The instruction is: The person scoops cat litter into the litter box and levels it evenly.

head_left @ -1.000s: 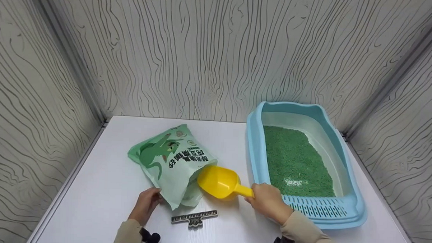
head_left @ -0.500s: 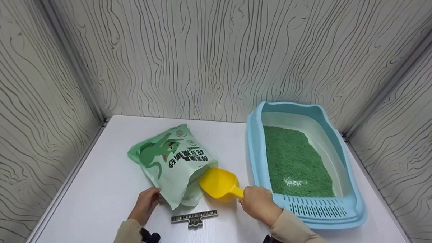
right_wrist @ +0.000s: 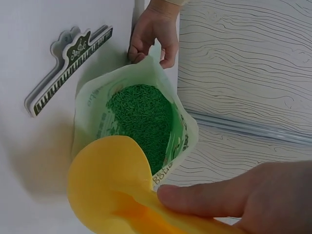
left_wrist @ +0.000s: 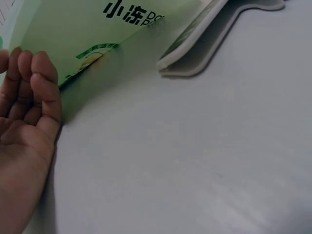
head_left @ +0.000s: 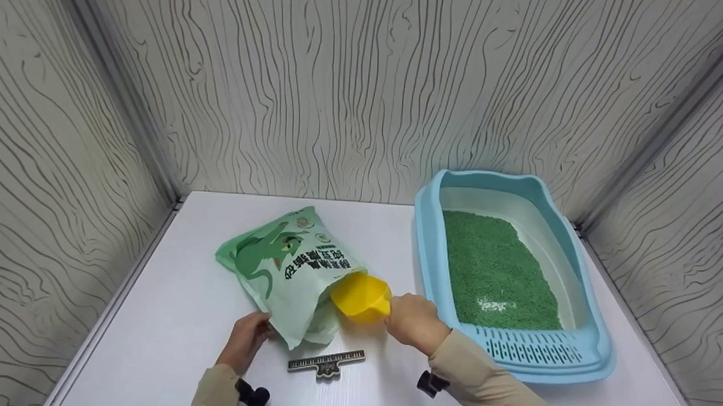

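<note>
A green bag of cat litter [head_left: 287, 254] lies on the table with its mouth gaping toward the front right. Green pellets [right_wrist: 141, 117] show inside it in the right wrist view. My left hand [head_left: 245, 340] pinches the near left corner of the bag's mouth between thumb and fingers. My right hand [head_left: 416, 322] grips the handle of a yellow scoop [head_left: 361, 296], thumb along the handle. The scoop's bowl is at the right side of the bag's mouth, its front edge just at the opening. No pellets are visible in the bowl.
A blue litter box [head_left: 426, 247] stands at the right, partly filled with green pellets [head_left: 497, 268]. Its front has a slotted ledge. A dark patterned clip [head_left: 326, 364] lies on the white table [head_left: 185, 269] before the bag. Patterned walls enclose the back and sides.
My right hand has moved left, and the scoop has turned, its handle now foreshortened and its bowl closer to the bag's mouth. The left hand and bag have hardly moved.
</note>
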Demonstrator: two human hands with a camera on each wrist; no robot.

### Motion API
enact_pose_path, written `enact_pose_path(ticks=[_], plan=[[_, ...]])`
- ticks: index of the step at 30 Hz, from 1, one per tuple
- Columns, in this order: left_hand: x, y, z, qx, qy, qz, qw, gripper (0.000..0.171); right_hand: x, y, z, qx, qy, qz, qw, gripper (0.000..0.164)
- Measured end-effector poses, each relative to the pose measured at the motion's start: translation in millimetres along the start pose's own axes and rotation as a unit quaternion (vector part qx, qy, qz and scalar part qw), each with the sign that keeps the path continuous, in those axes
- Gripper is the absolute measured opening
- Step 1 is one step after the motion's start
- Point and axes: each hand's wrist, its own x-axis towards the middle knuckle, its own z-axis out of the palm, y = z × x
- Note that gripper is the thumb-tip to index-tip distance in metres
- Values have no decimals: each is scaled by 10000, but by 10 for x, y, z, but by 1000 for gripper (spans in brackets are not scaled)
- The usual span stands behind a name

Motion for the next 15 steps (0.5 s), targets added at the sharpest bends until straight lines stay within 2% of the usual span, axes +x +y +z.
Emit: enact_pose_path(ticks=[7, 15], plan=[[-13, 10, 22, -5, 127, -91, 9999, 22, 127, -59, -50, 341, -203, 23, 9992, 28], [8, -7, 12, -3, 174, -65, 9998, 21, 197, -84, 33, 822, -137, 165, 9964, 24]])
